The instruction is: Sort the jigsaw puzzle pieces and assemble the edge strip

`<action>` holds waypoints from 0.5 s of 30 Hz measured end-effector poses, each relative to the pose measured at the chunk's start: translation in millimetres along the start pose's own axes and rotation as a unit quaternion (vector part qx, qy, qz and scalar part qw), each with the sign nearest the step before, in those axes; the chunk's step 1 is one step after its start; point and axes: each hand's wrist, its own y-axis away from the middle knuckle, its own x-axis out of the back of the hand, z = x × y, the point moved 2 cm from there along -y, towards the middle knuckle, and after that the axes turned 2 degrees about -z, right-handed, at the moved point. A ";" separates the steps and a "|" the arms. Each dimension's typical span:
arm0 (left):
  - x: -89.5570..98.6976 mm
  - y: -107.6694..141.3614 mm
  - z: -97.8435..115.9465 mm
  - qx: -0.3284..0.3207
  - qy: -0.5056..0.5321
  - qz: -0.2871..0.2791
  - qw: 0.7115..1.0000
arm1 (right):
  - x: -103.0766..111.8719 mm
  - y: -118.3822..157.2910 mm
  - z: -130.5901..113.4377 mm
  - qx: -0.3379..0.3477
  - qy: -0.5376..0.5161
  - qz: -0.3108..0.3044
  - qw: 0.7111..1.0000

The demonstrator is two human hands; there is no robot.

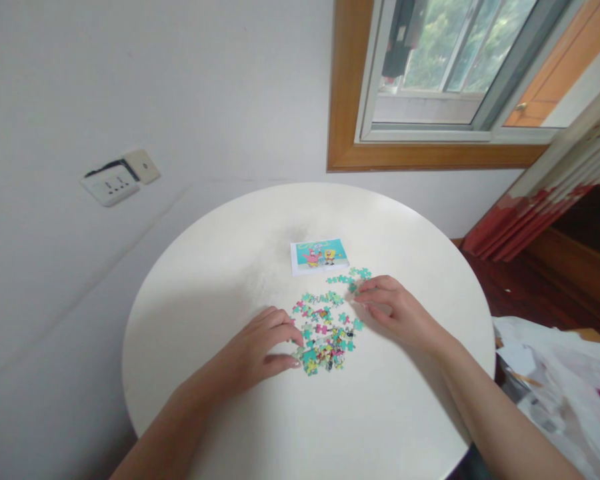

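Note:
A loose pile of jigsaw puzzle pieces point(325, 343) in teal, yellow and pink lies on the round white table point(200, 280). Above the pile, a short row of teal pieces point(341, 279) lies below a picture card point(321, 256) showing cartoon figures. At the pile's left edge rests my left hand point(267, 343), thumb and fingers apart, with no piece visible in its grasp. My right hand point(393, 308) is at the pile's upper right, its fingers spread and fingertips close to some teal pieces. Whether those fingertips touch a piece cannot be made out.
A white wall with a socket point(113, 183) stands behind the table at left. A wood-framed window point(430, 157) is at the upper right, beside a red and white curtain point(525, 207). White plastic bags point(555, 380) lie to the right of the table.

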 end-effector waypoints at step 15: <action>2.2 2.0 -2.7 0.006 -0.008 0.006 1.000 | 9.3 4.1 -0.5 0.000 0.008 -0.077 0.997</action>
